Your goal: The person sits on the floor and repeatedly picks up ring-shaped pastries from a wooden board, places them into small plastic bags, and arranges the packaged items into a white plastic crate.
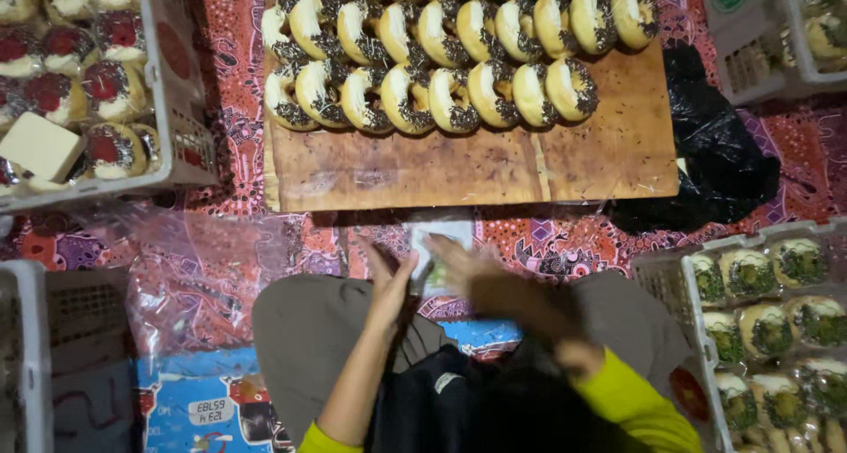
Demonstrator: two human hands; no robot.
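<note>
1. Head view shows your left hand (391,281) and right hand (459,263) meeting over your lap, both on a small clear plastic bag (432,254) held just below the near edge of the wooden board (476,166).
2. Your left fingers look loosely curled against the bag's side; the right hand is blurred, so I cannot tell how firmly its fingers pinch.
3. Rows of sprinkled doughnuts (432,96) sit on the board's far half, apart from your hands.
4. Judging by this, you are opening the bag: rub the film between thumb and fingertip, and keep the mouth facing the board.
5. Keep your elbows clear of the crate of green-topped doughnuts (768,321) at your right.
</note>
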